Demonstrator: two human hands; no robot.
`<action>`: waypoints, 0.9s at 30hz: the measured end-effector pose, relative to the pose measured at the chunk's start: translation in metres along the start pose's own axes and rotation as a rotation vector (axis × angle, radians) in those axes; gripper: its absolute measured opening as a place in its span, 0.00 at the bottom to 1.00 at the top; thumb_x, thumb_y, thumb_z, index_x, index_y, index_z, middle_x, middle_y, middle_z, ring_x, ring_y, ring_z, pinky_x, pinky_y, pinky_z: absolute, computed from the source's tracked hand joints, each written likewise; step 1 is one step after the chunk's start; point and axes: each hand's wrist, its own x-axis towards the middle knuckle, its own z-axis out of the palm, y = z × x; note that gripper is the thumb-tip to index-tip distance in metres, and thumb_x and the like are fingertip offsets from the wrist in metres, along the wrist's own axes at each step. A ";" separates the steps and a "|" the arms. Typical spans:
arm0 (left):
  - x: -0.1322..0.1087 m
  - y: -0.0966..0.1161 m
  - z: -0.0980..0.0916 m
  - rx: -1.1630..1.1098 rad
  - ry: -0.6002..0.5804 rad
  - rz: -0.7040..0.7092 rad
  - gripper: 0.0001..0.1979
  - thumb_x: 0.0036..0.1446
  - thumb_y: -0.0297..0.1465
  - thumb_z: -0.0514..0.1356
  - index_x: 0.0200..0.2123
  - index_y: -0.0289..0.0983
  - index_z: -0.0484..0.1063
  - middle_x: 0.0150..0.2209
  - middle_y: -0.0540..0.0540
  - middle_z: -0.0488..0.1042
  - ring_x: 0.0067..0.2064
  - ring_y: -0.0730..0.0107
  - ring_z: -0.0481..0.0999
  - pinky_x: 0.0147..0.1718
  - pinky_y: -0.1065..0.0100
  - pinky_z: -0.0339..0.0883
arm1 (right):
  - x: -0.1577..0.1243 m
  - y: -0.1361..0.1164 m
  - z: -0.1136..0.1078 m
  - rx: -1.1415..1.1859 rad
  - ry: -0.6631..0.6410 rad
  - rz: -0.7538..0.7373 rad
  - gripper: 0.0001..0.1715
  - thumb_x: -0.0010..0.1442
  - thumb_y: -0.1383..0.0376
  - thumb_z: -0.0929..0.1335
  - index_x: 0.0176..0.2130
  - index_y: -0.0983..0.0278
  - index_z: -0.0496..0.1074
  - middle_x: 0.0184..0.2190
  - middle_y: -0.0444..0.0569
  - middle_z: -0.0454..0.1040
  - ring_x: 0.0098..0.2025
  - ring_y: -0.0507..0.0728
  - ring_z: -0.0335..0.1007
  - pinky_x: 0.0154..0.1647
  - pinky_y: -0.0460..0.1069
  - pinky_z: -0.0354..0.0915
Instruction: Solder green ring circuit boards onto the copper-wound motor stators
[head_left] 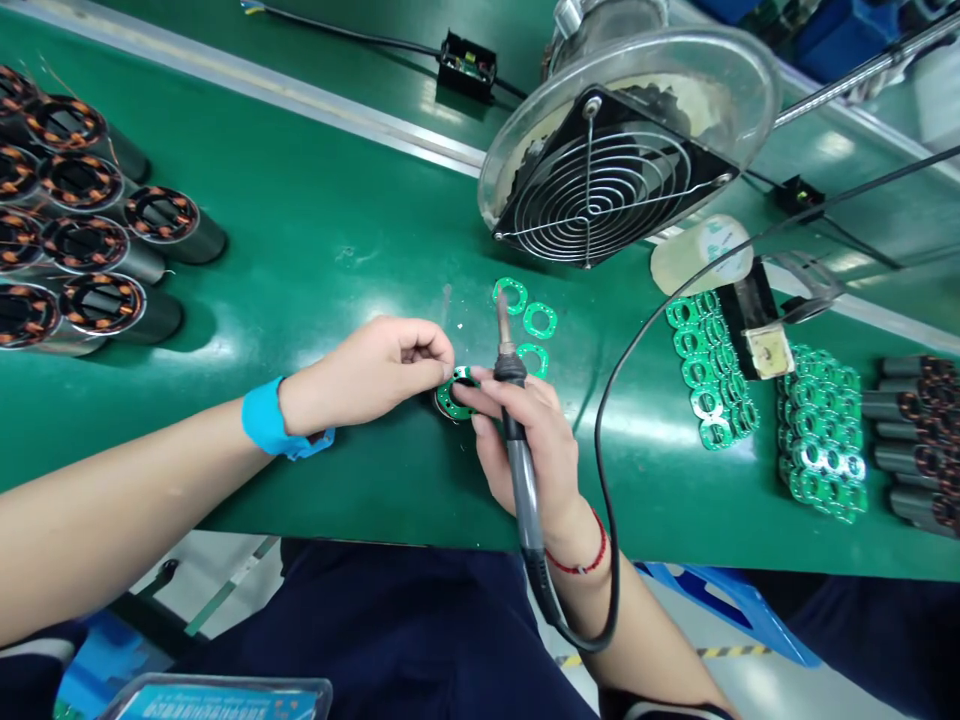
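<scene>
My right hand (544, 445) holds a soldering iron (523, 485), its tip pointing away from me over the table. Fingertips of the same hand reach onto a green ring-shaped circuit board (448, 402), which seems to sit on top of a round part mostly hidden beneath it. On the board's left edge, my left hand (386, 370) is closed, thumb and forefinger pinched together; what lies between them is too small to make out. Just beyond the right hand lie three loose ring boards (541, 320), one partly covered by the hand.
Several metal cylinders with copper windings (161, 220) stand at the left. A fan with a wire guard (592, 205) hangs at the back. Rows of ring boards (821, 430) and more wound cylinders (911, 430) lie right. The iron's cable (611, 400) loops beside my right arm.
</scene>
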 end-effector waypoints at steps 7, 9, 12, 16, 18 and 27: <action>0.001 0.001 0.003 0.019 0.050 -0.006 0.07 0.51 0.22 0.57 0.23 0.35 0.69 0.18 0.57 0.63 0.22 0.80 0.59 0.21 0.76 0.53 | -0.014 0.003 -0.003 0.217 0.326 0.091 0.18 0.71 0.57 0.63 0.58 0.56 0.70 0.31 0.44 0.80 0.30 0.57 0.80 0.33 0.55 0.75; 0.002 0.000 0.003 0.024 0.058 0.004 0.07 0.51 0.21 0.57 0.23 0.35 0.69 0.18 0.58 0.63 0.22 0.81 0.58 0.21 0.76 0.53 | -0.018 0.004 -0.006 0.240 0.365 0.113 0.17 0.71 0.56 0.63 0.53 0.56 0.73 0.26 0.42 0.75 0.23 0.55 0.74 0.25 0.53 0.71; 0.003 0.000 0.003 0.035 0.073 0.014 0.08 0.51 0.20 0.57 0.23 0.35 0.68 0.18 0.58 0.62 0.21 0.81 0.58 0.20 0.76 0.53 | -0.020 0.004 -0.008 0.251 0.343 0.086 0.15 0.70 0.55 0.62 0.47 0.56 0.74 0.21 0.40 0.69 0.19 0.54 0.67 0.23 0.53 0.68; 0.003 0.000 0.004 0.050 0.078 0.000 0.09 0.52 0.20 0.56 0.23 0.36 0.68 0.18 0.58 0.63 0.21 0.80 0.58 0.20 0.75 0.53 | -0.020 0.004 -0.006 0.239 0.327 0.067 0.16 0.70 0.55 0.61 0.44 0.57 0.74 0.20 0.40 0.67 0.18 0.53 0.64 0.22 0.52 0.65; 0.003 0.000 0.004 0.054 0.081 -0.003 0.09 0.51 0.20 0.56 0.23 0.36 0.68 0.18 0.58 0.63 0.21 0.80 0.58 0.20 0.75 0.53 | -0.020 0.004 -0.006 0.219 0.321 0.065 0.16 0.70 0.55 0.60 0.43 0.58 0.74 0.20 0.40 0.66 0.18 0.53 0.63 0.22 0.52 0.65; 0.001 0.000 0.003 0.078 0.080 0.000 0.07 0.51 0.22 0.56 0.23 0.37 0.67 0.18 0.57 0.63 0.21 0.78 0.59 0.21 0.73 0.54 | -0.022 0.006 -0.008 0.167 0.298 0.078 0.16 0.70 0.55 0.60 0.45 0.56 0.74 0.20 0.40 0.67 0.18 0.54 0.65 0.24 0.53 0.67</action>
